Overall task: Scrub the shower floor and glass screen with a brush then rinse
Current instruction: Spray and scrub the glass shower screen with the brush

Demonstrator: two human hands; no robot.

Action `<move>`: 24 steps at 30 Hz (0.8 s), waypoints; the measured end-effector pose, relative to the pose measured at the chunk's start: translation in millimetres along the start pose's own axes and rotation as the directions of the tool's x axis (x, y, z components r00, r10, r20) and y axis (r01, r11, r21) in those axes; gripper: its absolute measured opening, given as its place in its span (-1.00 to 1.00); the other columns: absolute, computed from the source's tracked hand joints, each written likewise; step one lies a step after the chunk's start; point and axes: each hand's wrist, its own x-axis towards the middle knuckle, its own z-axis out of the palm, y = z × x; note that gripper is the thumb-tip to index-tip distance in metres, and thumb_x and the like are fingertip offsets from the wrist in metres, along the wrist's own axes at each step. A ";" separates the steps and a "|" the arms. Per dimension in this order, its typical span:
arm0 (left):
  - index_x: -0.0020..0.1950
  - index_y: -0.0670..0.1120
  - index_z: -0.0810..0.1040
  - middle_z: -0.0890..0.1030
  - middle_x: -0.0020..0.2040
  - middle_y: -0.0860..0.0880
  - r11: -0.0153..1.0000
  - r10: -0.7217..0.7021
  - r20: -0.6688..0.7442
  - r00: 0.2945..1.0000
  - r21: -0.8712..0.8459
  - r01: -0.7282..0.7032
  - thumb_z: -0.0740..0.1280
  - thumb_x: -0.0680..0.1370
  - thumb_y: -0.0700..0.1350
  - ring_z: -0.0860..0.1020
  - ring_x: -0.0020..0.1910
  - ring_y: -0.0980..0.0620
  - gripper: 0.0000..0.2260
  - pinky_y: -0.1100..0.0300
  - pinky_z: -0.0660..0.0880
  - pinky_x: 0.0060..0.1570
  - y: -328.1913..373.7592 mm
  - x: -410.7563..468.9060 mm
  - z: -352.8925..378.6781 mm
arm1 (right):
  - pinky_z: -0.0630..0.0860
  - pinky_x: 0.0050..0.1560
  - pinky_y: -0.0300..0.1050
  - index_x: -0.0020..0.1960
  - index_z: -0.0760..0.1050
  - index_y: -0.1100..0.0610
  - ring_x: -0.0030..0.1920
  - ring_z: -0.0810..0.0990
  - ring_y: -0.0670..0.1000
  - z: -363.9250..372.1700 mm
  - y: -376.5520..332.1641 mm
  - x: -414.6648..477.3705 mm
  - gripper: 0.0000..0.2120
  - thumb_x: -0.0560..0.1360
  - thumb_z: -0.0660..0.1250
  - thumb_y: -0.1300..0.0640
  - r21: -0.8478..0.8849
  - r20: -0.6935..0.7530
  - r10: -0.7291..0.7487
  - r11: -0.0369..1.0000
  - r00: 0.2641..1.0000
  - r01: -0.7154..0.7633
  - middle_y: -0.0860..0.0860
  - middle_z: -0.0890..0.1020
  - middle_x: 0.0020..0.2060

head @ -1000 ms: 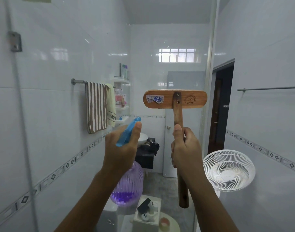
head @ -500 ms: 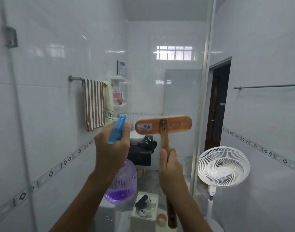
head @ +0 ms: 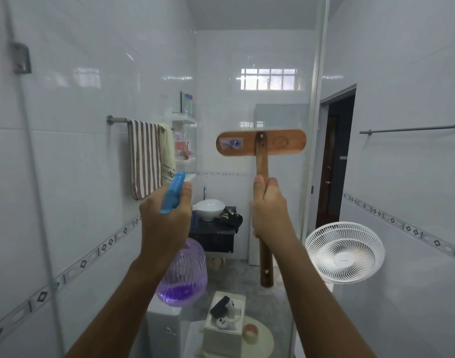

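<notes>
1. Brush (head: 261, 142): wooden, T-shaped, held up in front of the glass screen (head: 221, 73). Head is level, its back w/ a sticker faces the camera and the bristle side faces the glass. Can't tell if the bristles touch it.
2. Right hand (head: 269, 210): grip wrapped round the brush handle, thumb up along the wood. Handle runs vertical, its end showing below the wrist.
3. Left hand (head: 164, 223): grip closed round the neck of a spray bottle (head: 182, 275), blue trigger head poking out above the fingers. Clear purple body hangs below, w/ purple liquid low in it. Bottle is left of the brush, apart from it.
4. Screen's metal edge strip runs just right of the brush head; hinge bracket (head: 21, 58) at upper left.
5. Beyond the glass: striped towel (head: 146, 158) on a rail on the left wall, white basin (head: 210, 209) on a dark tabletop, window (head: 269, 78) high on the back wall.
6. Right side: white fan (head: 345, 251), and a dark doorway (head: 334, 156) behind it.
</notes>
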 end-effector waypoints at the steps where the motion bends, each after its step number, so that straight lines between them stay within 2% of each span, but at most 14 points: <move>1: -0.11 -0.08 0.47 0.49 -0.36 -0.06 1.000 -0.010 -0.001 1.000 0.005 0.010 0.32 0.60 -0.04 0.54 -0.38 0.16 -0.85 0.47 0.47 -0.44 -0.9 -0.2 -2.7 | 0.42 -0.44 -0.28 0.06 0.38 0.03 -0.40 0.45 -0.14 5.7 16.3 -16.1 -0.68 0.67 0.00 -0.16 -0.001 0.001 0.006 1.000 1.000 -0.006 -0.03 0.47 -0.32; 4: -0.11 -0.10 0.48 0.48 -0.38 -0.01 0.999 -0.014 -0.004 1.000 0.032 0.014 0.31 0.60 -0.02 0.53 -0.40 0.19 -0.82 0.47 0.45 -0.45 -3.7 0.4 -8.2 | 0.36 -0.49 -0.37 0.03 0.39 0.00 -0.52 0.43 -0.20 20.1 60.0 -65.3 -0.71 0.66 0.01 -0.16 0.023 0.041 0.092 0.995 0.995 -0.093 -0.03 0.45 -0.37; 7: -0.08 -0.12 0.50 0.49 -0.36 0.01 0.998 -0.042 0.004 0.999 0.039 0.042 0.31 0.60 -0.01 0.53 -0.42 0.18 -0.81 0.46 0.45 -0.46 -4.3 4.8 -12.5 | 0.37 -0.48 -0.38 0.04 0.38 0.01 -0.52 0.46 -0.22 22.7 65.5 -74.9 -0.73 0.66 0.01 -0.13 0.031 0.056 0.142 0.989 0.988 -0.144 -0.04 0.46 -0.38; 11: -0.07 -0.18 0.54 0.55 -0.30 -0.12 0.996 -0.088 0.047 0.995 0.024 0.087 0.30 0.61 -0.01 0.52 -0.39 0.04 -0.77 0.36 0.49 -0.40 -1.4 14.0 -14.4 | 0.42 -0.43 -0.26 0.03 0.38 0.03 -0.40 0.45 -0.13 5.8 22.7 -28.8 -0.69 0.67 0.00 -0.15 0.000 0.011 0.039 0.999 0.999 -0.039 -0.03 0.47 -0.33; 14: -0.02 -0.18 0.54 0.57 -0.25 -0.13 0.993 -0.117 0.052 0.992 0.005 0.117 0.29 0.60 0.00 0.54 -0.34 0.02 -0.76 0.42 0.48 -0.38 1.7 19.2 -13.1 | 0.54 -0.30 -0.10 0.13 0.37 0.06 -0.32 0.50 -0.07 -10.8 -20.2 11.3 -0.64 0.67 -0.02 -0.19 -0.015 0.007 0.000 1.000 1.000 0.000 -0.03 0.49 -0.25; 18: -0.02 -0.18 0.54 0.57 -0.26 -0.11 0.992 -0.126 0.052 0.991 0.000 0.126 0.29 0.61 -0.02 0.54 -0.34 0.02 -0.78 0.39 0.47 -0.36 5.5 21.7 -12.9 | 0.55 -0.30 -0.08 0.15 0.35 0.06 -0.31 0.52 -0.05 -15.0 -33.1 21.9 -0.64 0.67 -0.03 -0.19 -0.028 0.026 0.003 1.000 1.000 -0.002 -0.02 0.48 -0.25; 20: -0.02 -0.19 0.54 0.57 -0.26 -0.10 0.993 -0.117 0.050 0.992 0.000 0.117 0.30 0.60 -0.02 0.54 -0.34 0.02 -0.77 0.36 0.48 -0.33 5.7 21.6 -14.4 | 0.53 -0.30 -0.14 0.12 0.36 0.05 -0.30 0.52 -0.07 -7.0 -12.4 1.3 -0.66 0.66 -0.02 -0.18 -0.045 0.041 0.016 0.999 0.999 -0.014 -0.02 0.48 -0.27; 22: -0.02 -0.19 0.55 0.58 -0.25 -0.10 0.992 -0.122 0.048 0.991 -0.004 0.123 0.30 0.60 -0.01 0.55 -0.33 0.01 -0.77 0.35 0.47 -0.32 4.6 20.7 -16.4 | 0.42 -0.36 -0.26 0.05 0.37 0.02 -0.34 0.48 -0.11 3.8 17.1 -30.1 -0.70 0.67 0.00 -0.16 -0.046 0.079 0.051 0.998 0.996 -0.047 -0.03 0.48 -0.29; 24: -0.01 -0.18 0.55 0.58 -0.23 -0.10 0.991 -0.136 0.044 0.990 0.001 0.136 0.30 0.60 0.00 0.56 -0.32 0.00 -0.76 0.36 0.47 -0.31 2.3 21.8 -22.1 | 0.41 -0.37 -0.28 0.01 0.37 -0.02 -0.36 0.48 -0.13 16.2 37.1 -55.9 -0.74 0.67 0.01 -0.14 -0.048 0.131 0.097 0.995 0.987 -0.091 -0.03 0.49 -0.30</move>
